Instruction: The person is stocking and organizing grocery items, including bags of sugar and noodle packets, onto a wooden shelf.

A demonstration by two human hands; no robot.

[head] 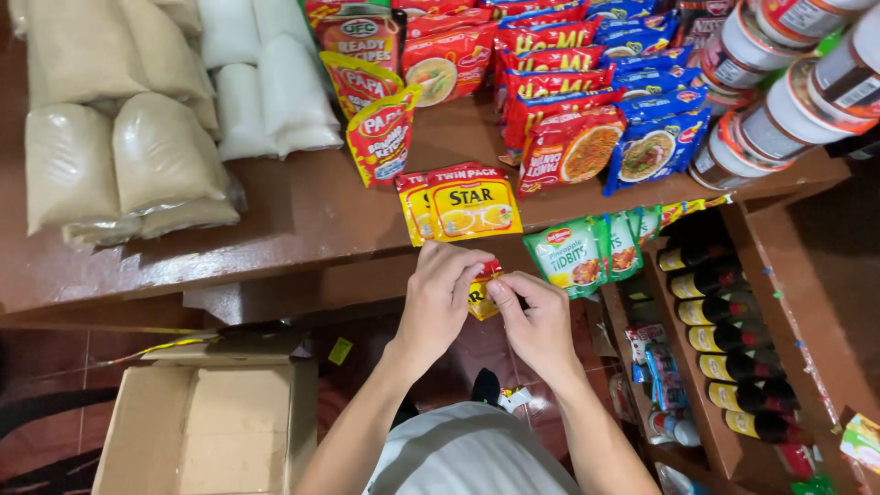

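Nearest, at bottom left on the floor, an open carton point(209, 423), flaps spread. Above it, left hand point(438, 295) and right hand point(536, 321) meeting just below the counter's front edge point(275, 252), fingers of both closed on a small yellow sachet point(480, 293), pinched between thumbs and fingertips, mostly hidden by them. Probably light, thin and limp, its foil likely slick; best taken by the sealed top edge, not the soft middle. Just beyond, hanging at the front edge, a strip of yellow sachets point(467, 203) and, to its right, green packs point(573, 252). Below right, a shelf with dark bottles point(724, 339) lying in a row. Further back on the counter, sacks of grain point(128, 151) at left, white bags point(275, 87) behind, red and blue noodle packs point(587, 92) in the middle, tubs point(788, 82) toward the far right corner.
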